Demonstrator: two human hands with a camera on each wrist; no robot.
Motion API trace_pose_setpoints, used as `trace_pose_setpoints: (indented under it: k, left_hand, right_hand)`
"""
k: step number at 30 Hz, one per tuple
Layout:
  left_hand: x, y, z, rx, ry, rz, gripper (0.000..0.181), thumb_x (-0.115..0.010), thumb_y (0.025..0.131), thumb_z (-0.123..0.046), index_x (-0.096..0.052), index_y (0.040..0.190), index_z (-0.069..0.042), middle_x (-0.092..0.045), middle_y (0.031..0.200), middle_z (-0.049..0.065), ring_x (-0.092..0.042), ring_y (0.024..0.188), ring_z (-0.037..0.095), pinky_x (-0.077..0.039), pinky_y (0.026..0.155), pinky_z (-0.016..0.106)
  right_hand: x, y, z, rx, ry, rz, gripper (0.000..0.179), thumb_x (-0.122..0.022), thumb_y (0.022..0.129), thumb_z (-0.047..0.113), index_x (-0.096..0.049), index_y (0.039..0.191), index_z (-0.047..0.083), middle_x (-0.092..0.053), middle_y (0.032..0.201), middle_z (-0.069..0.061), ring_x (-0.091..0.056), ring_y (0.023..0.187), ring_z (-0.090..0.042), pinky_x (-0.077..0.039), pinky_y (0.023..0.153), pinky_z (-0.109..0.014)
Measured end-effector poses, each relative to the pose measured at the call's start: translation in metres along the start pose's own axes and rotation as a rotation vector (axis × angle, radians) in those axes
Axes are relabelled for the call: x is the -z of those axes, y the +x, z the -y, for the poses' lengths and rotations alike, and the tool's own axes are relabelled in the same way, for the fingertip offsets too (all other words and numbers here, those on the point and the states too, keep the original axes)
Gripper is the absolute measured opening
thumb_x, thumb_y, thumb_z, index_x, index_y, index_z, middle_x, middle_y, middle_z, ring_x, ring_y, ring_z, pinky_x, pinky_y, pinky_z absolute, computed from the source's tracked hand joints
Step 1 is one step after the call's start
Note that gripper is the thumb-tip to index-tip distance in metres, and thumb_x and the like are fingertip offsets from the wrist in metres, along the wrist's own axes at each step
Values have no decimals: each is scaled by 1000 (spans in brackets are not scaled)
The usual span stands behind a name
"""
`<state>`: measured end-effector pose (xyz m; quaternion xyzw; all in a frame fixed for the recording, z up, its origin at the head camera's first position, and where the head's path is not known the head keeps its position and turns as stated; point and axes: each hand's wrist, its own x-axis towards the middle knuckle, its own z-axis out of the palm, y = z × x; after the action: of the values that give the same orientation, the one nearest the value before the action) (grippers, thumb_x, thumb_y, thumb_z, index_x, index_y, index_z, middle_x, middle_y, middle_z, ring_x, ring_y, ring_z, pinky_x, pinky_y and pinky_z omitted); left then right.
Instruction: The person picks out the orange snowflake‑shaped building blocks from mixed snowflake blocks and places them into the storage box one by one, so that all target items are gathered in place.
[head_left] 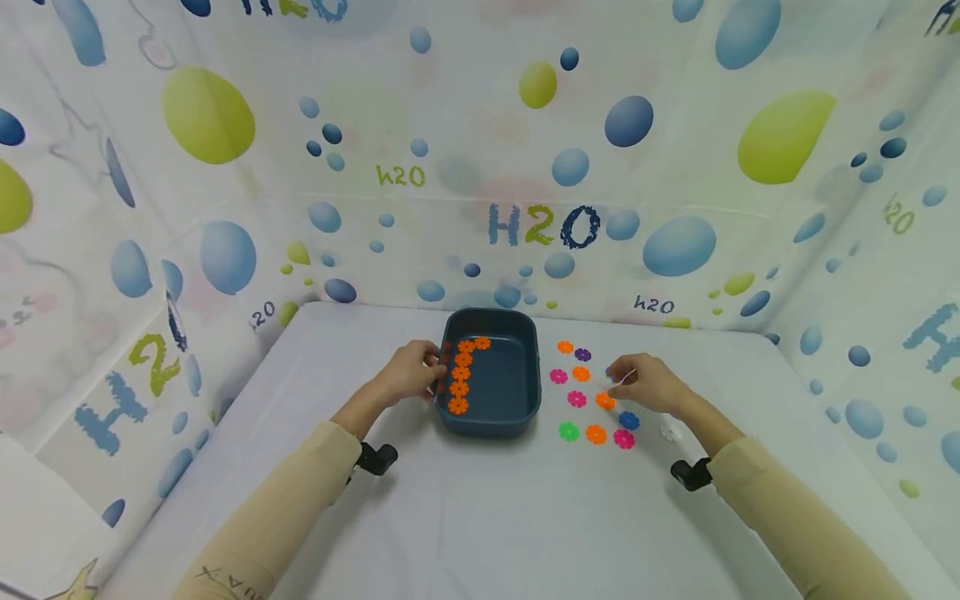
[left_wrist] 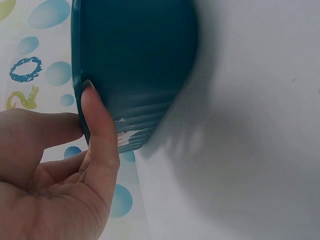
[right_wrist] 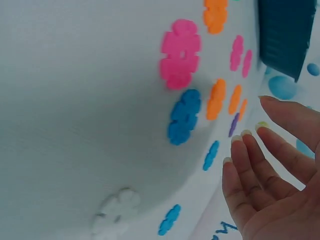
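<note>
My left hand [head_left: 408, 371] grips the left wall of a dark teal plastic tub [head_left: 495, 423], pinching its rim [left_wrist: 76, 65] between thumb and fingers. Inside the tub, several orange flower-shaped discs [head_left: 461, 389] form a column along the left, with one more orange disc [head_left: 482, 342] beside its top. Over the loose discs to the right hovers my right hand [head_left: 649, 385]. Its thumb and fingers are spread apart in the right wrist view, with nothing between them. An orange disc [head_left: 605, 402] lies just below its fingertips, near a blue disc [head_left: 628, 420].
Right of the tub lie more discs: pink [head_left: 558, 377], green [head_left: 568, 432], purple [head_left: 582, 355] and orange [head_left: 596, 434]. A whitish clear disc [head_left: 671, 433] sits near the right wrist. Patterned curtains [head_left: 465, 125] surround the white table [head_left: 495, 517] at the back and sides.
</note>
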<state>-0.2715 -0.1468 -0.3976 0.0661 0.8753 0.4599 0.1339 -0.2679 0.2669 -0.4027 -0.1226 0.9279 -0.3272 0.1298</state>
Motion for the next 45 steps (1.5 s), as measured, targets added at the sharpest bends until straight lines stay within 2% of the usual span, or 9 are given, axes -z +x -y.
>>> trace_pose_setpoints:
  k: [13, 31, 40, 45]
  left_hand:
    - [2, -2, -5, -5, -11, 2, 35, -57, 104, -5, -51, 134, 12, -51, 95, 13, -64, 78, 23, -63, 60, 32]
    - [-1, 2, 0, 5, -2, -5, 32, -57, 104, -6, -53, 132, 11, -52, 95, 13, -65, 78, 22, -63, 60, 31]
    - [-1, 2, 1, 9, -1, -4, 34, -58, 104, -6, -52, 133, 11, -51, 95, 13, -65, 76, 22, -63, 60, 31]
    - [-1, 2, 1, 11, 3, -5, 34, -58, 104, -7, -52, 133, 11, -52, 95, 13, -65, 77, 22, -63, 60, 31]
  right_hand:
    - [-13, 1, -19, -28, -20, 19, 27, -76, 92, 13, -68, 115, 0, -66, 103, -9, -58, 95, -24, -57, 88, -34]
    - [-20, 6, -27, -34, -26, 36, 30, -76, 93, 17, -67, 115, 0, -65, 104, -8, -58, 95, -23, -57, 92, -38]
    - [-16, 5, -23, -27, -30, 8, 19, -74, 94, 14, -69, 107, 1, -65, 96, -8, -58, 89, -24, -57, 80, -30]
    - [-13, 3, -21, -46, -1, 0, 16, -72, 96, 13, -71, 107, 2, -67, 94, -7, -59, 87, -22, -58, 80, -30]
